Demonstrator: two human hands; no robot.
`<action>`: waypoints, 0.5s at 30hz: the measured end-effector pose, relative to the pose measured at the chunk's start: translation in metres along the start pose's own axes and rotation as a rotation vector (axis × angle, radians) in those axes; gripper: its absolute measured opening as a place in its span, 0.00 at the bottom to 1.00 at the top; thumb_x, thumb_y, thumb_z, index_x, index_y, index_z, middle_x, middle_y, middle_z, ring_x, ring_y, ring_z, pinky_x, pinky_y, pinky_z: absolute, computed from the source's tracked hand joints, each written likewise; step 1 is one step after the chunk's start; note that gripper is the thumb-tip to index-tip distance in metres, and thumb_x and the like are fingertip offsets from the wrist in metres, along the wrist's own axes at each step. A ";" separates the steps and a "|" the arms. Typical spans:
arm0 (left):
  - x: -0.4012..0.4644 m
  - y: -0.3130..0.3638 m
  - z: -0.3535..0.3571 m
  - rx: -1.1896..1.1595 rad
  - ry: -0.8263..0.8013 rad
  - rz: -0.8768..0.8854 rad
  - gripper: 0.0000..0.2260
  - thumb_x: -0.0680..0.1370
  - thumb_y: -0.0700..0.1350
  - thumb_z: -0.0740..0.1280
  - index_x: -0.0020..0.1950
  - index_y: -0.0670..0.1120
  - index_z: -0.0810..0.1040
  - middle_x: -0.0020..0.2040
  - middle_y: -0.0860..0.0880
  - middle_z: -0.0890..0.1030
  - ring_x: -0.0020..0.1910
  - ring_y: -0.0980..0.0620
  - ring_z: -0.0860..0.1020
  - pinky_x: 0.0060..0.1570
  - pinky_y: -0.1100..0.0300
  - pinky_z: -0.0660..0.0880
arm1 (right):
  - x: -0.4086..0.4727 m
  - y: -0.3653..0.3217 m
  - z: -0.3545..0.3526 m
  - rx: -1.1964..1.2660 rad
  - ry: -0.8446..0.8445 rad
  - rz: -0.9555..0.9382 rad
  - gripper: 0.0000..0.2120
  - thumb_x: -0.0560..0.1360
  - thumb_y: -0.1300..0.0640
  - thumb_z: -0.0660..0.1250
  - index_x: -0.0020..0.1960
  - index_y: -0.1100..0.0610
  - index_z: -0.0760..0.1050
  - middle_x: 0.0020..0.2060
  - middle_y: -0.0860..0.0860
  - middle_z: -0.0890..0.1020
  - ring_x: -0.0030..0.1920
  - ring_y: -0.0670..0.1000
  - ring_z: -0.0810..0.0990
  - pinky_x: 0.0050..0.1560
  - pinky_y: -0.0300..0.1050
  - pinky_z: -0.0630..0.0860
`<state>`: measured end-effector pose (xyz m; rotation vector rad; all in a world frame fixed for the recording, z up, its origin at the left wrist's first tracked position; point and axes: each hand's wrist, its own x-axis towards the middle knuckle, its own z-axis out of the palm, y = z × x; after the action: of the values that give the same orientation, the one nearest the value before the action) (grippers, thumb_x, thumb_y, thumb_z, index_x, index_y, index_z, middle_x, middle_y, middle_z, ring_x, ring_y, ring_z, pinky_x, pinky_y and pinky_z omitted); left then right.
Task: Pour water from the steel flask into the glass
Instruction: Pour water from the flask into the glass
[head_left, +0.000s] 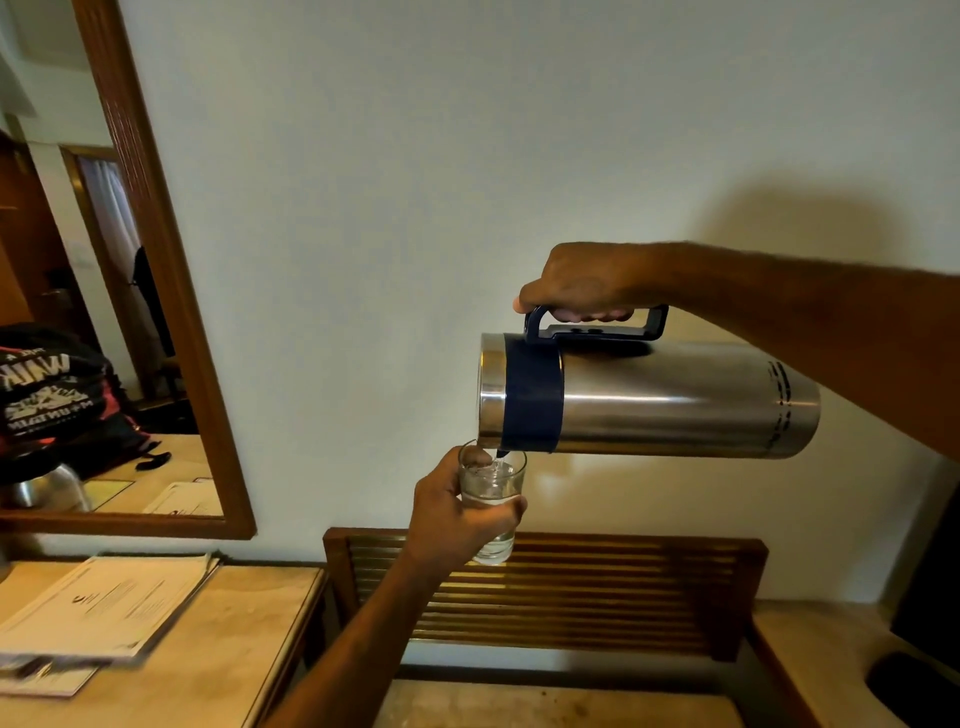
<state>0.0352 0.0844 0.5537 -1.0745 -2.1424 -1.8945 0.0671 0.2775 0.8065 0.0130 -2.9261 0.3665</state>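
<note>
Against the bare wall (467, 156), with open air on every side, the steel flask (675, 400) lies almost level, its long axis running left to right and its base toward the right. Its blue collar and spout point left and down over the glass (493, 499). The right hand (576, 286) has its fingers curled tight around the top handle (597, 325). The left hand (457, 514) wraps the upright glass, held in the air above a slatted wooden rack (571, 587). Water shows in the glass. Left of the rack, papers (104, 608) lie on the desk (234, 649) below a framed mirror (171, 312).
</note>
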 end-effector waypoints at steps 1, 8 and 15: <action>0.000 0.002 0.001 -0.002 -0.001 0.002 0.24 0.62 0.54 0.78 0.55 0.61 0.75 0.49 0.61 0.83 0.49 0.57 0.83 0.40 0.66 0.81 | -0.001 -0.002 -0.001 0.000 -0.003 0.001 0.22 0.74 0.38 0.63 0.42 0.57 0.79 0.35 0.55 0.84 0.30 0.54 0.79 0.32 0.45 0.76; -0.002 0.011 0.005 -0.025 0.004 0.006 0.24 0.62 0.54 0.79 0.55 0.61 0.75 0.50 0.61 0.83 0.49 0.57 0.84 0.40 0.65 0.82 | -0.010 -0.009 -0.007 0.013 -0.024 0.047 0.21 0.69 0.39 0.66 0.30 0.56 0.75 0.26 0.54 0.75 0.23 0.55 0.71 0.26 0.40 0.68; -0.005 0.016 0.004 -0.045 0.022 -0.009 0.27 0.62 0.54 0.78 0.58 0.56 0.77 0.50 0.57 0.84 0.49 0.55 0.84 0.40 0.64 0.82 | -0.022 -0.003 -0.006 0.116 -0.022 0.065 0.24 0.69 0.39 0.65 0.22 0.55 0.72 0.18 0.49 0.70 0.18 0.51 0.65 0.23 0.39 0.64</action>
<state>0.0494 0.0857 0.5636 -1.0489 -2.1063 -1.9585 0.0904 0.2760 0.8087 -0.0619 -2.9285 0.5496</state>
